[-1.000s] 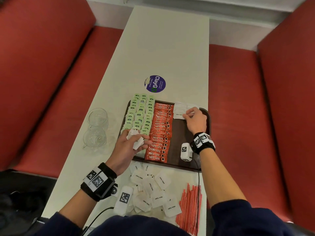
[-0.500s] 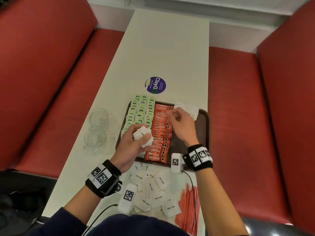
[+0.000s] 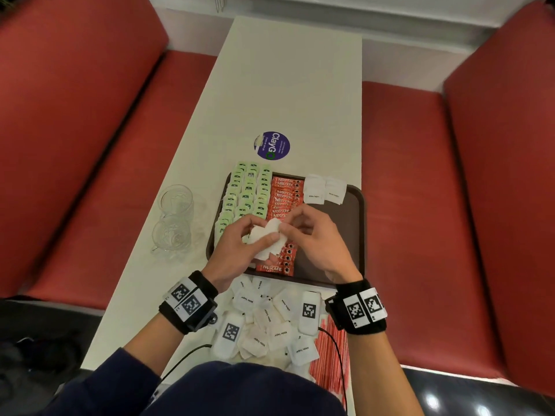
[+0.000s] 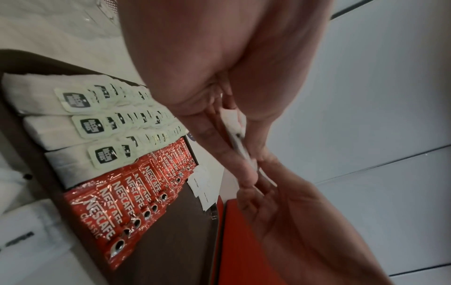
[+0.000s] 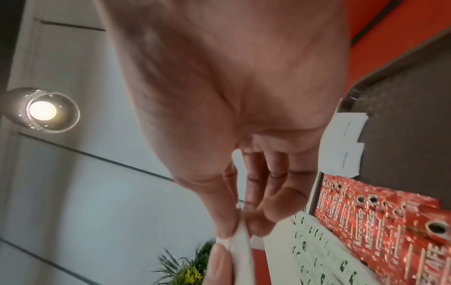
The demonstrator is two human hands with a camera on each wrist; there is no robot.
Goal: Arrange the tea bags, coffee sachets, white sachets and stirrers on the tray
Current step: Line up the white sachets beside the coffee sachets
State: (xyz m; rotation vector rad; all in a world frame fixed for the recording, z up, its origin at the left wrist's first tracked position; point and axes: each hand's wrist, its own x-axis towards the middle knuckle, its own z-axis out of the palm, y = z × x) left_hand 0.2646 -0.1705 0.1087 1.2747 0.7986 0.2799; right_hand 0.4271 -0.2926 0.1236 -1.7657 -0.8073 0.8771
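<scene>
A dark brown tray [image 3: 356, 223] carries rows of green tea bags [image 3: 249, 190], a column of red coffee sachets [image 3: 283, 193] and two white sachets [image 3: 324, 192] at its far right. Above the tray's near part my left hand [image 3: 240, 247] grips a small stack of white sachets [image 3: 267, 238]. My right hand [image 3: 312, 235] pinches the top sachet of that stack between thumb and fingertips [image 5: 234, 229]. In the left wrist view the held sachets [image 4: 238, 138] show edge-on. Loose white sachets [image 3: 270, 322] and red stirrers [image 3: 329, 358] lie on the table near me.
Two clear glass cups [image 3: 174, 217] stand left of the tray. A purple round sticker [image 3: 272, 145] sits on the white table [image 3: 288, 85] beyond the tray. Red bench seats run along both sides. Sensor modules and cables lie among the loose sachets.
My right hand left the two white sachets at the tray's far right and came back to the stack in my left hand, where it now pinches the top sachet.
</scene>
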